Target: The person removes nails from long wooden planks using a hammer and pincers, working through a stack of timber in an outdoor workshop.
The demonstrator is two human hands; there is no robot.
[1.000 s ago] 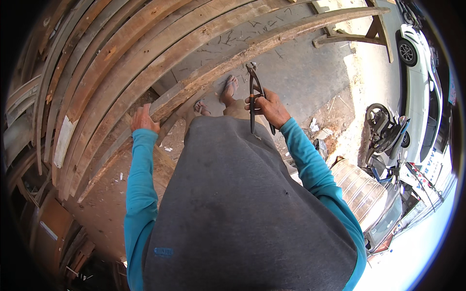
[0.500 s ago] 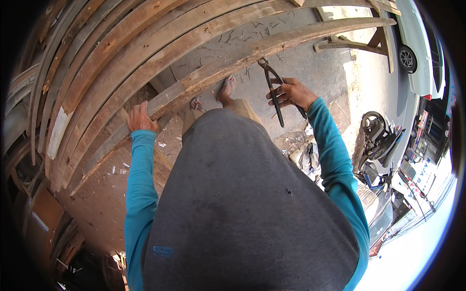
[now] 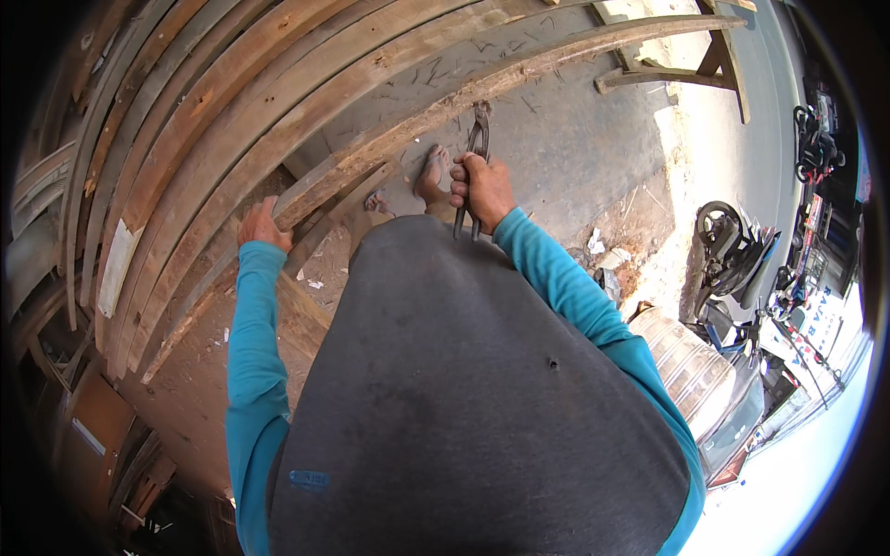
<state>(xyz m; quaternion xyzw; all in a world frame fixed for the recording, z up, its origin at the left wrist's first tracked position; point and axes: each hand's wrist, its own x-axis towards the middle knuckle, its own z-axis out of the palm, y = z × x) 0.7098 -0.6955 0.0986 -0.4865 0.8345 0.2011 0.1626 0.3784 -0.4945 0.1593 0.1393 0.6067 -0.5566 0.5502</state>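
Gripping a pair of dark metal pincers (image 3: 475,153) by the handles, the right hand (image 3: 482,188) is clenched around the tool, whose head points up and away from the body and meets the edge of a long weathered wooden plank (image 3: 519,69). The plank runs slantwise across the concrete floor (image 3: 575,148) toward the upper right. The left hand (image 3: 262,225) lies flat with fingers spread on the lower end of the same timber, pressing on it rather than closing around anything. Both arms are in teal sleeves, and a dark grey shirt fills the lower middle of the view. A bare foot (image 3: 432,176) stands on the concrete just beside the right hand, below the plank. To the left, a stack of similar planks (image 3: 185,120) lies side by side, curved by the lens. A wooden trestle (image 3: 705,65) stands at the upper right. Parked motorbikes (image 3: 732,250) sit in sunlight at the right, and a ribbed grey drum (image 3: 686,366) stands near them; its contents cannot be seen from this angle.
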